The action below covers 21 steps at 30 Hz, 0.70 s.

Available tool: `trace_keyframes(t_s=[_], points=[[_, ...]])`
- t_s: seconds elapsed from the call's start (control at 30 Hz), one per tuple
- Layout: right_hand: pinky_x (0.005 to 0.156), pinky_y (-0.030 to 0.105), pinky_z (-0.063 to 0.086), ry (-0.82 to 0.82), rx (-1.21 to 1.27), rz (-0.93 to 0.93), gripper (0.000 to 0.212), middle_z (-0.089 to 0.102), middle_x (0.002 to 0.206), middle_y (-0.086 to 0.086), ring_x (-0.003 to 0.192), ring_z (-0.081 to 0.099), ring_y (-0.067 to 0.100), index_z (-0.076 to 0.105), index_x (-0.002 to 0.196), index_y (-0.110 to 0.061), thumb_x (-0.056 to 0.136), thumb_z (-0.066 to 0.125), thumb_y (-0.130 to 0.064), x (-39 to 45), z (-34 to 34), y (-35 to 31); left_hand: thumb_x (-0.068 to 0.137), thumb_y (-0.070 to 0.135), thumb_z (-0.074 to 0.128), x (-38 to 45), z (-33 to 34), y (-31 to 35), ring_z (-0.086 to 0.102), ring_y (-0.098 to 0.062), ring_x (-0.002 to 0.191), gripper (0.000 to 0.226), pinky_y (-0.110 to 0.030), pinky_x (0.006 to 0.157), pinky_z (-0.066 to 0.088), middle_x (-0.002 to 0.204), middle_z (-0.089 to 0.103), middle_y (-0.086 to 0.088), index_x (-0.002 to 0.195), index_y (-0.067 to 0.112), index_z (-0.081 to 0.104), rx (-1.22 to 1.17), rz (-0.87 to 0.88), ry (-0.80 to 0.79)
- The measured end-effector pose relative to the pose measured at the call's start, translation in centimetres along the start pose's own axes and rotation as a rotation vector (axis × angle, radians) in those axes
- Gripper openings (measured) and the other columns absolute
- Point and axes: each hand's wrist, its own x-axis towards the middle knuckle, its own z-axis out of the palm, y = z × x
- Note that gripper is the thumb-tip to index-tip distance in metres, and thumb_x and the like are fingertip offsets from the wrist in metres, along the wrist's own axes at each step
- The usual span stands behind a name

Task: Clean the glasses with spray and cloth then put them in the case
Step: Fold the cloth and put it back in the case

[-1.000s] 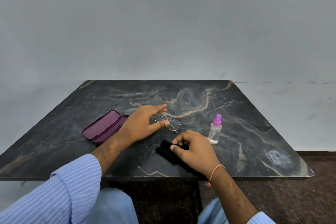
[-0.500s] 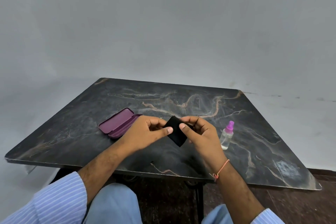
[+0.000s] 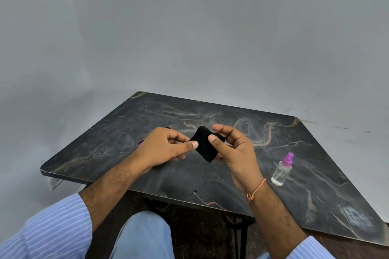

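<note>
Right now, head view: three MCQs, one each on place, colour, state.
1. Where does the spray bottle stand?
A. on the table, on the right hand's side
B. in the left hand
C. on the floor

2. What colour is the bottle's cap?
A. green
B. pink-purple
C. white

3. What is the state of the black cloth?
A. flat on the table
B. draped over the bottle
C. held up by both hands

Key: 1 A, it stands beyond the right hand; 2 B, cap is pink-purple; 3 C, left hand and right hand pinch it.
</note>
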Motion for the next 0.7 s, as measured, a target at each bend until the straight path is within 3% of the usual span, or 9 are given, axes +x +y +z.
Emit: trace_keyframes(t_s=[0.1,0.2,0.3,0.37,0.43,0.5,0.57,0.63,0.7], points=[[0.074,0.036,0.064,0.005,0.013,-0.006,0.023,0.076,0.111,0.008,0.097,0.074,0.017,0.082,0.111,-0.031,0.095,0.082,-0.015,0.0,0.7,0.3,0.089,0.047,0.091,-0.4,0.1,0.3,0.085,-0.012,0.080,0.023,-0.025,0.075,0.070,0.092,0.088,0.001,0.093,0.024,0.089,-0.038,-0.033,-0.022],[0.069,0.030,0.063,0.012,-0.002,-0.014,0.024,0.079,0.117,0.010,0.093,0.075,0.017,0.082,0.111,-0.030,0.094,0.083,-0.013,-0.2,0.9,0.6,0.093,0.042,0.090,-0.7,0.2,0.8,0.082,-0.012,0.070,0.018,-0.024,0.066,0.068,0.084,0.087,0.002,0.091,0.024,0.088,-0.012,0.037,0.104],[0.074,0.037,0.068,-0.012,0.002,-0.007,0.029,0.079,0.112,0.003,0.095,0.080,0.021,0.080,0.117,-0.024,0.093,0.083,-0.008,-0.3,0.6,0.9,0.093,0.043,0.090,-0.9,-0.1,1.3,0.079,-0.005,0.063,0.008,-0.014,0.060,0.059,0.078,0.084,0.016,0.090,0.036,0.088,0.145,0.155,0.234],[0.075,0.038,0.069,-0.033,-0.008,-0.003,0.034,0.078,0.099,-0.008,0.093,0.081,0.022,0.077,0.121,-0.022,0.093,0.083,-0.004,-0.3,0.4,1.1,0.090,0.045,0.091,-1.2,-0.6,1.9,0.078,0.000,0.072,0.003,-0.008,0.065,0.055,0.082,0.081,0.028,0.090,0.044,0.087,0.285,0.267,0.314],[0.078,0.040,0.069,-0.041,-0.069,0.004,0.038,0.076,0.095,-0.010,0.093,0.079,0.021,0.076,0.121,-0.026,0.091,0.084,-0.004,-0.2,0.3,1.2,0.090,0.045,0.090,-1.4,-1.0,2.7,0.078,0.001,0.085,0.006,-0.007,0.073,0.053,0.089,0.081,0.026,0.095,0.044,0.087,0.384,0.369,0.354],[0.091,0.042,0.066,-0.030,-0.240,-0.033,0.043,0.075,0.109,-0.012,0.105,0.074,0.013,0.074,0.122,-0.033,0.089,0.088,-0.010,-0.1,0.3,1.2,0.090,0.044,0.090,-1.5,-1.3,3.4,0.077,-0.003,0.084,0.008,-0.018,0.078,0.058,0.096,0.079,0.025,0.098,0.044,0.087,0.463,0.432,0.345],[0.098,0.035,0.059,-0.025,-0.444,-0.153,0.053,0.066,0.132,-0.015,0.124,0.064,0.005,0.068,0.131,-0.039,0.087,0.091,-0.022,0.0,0.2,1.0,0.090,0.042,0.090,-1.6,-1.5,3.8,0.076,-0.004,0.085,0.009,-0.025,0.079,0.061,0.097,0.078,0.025,0.097,0.046,0.086,0.507,0.466,0.310],[0.104,0.031,0.053,-0.070,-0.570,-0.274,0.063,0.053,0.146,-0.024,0.141,0.051,0.004,0.060,0.141,-0.044,0.087,0.089,-0.035,0.3,0.1,0.0,0.090,0.042,0.090,-1.6,-1.6,4.0,0.076,-0.001,0.091,0.010,-0.022,0.081,0.060,0.096,0.078,0.027,0.096,0.050,0.085,0.528,0.489,0.260],[0.104,0.029,0.051,-0.153,-0.634,-0.306,0.062,0.055,0.145,-0.031,0.142,0.051,0.003,0.059,0.142,-0.048,0.086,0.085,-0.048,0.8,0.4,-1.3,0.091,0.041,0.089,-1.7,-1.5,4.1,0.076,0.005,0.094,0.019,-0.011,0.079,0.055,0.094,0.077,0.037,0.093,0.057,0.081,0.517,0.480,0.196]])
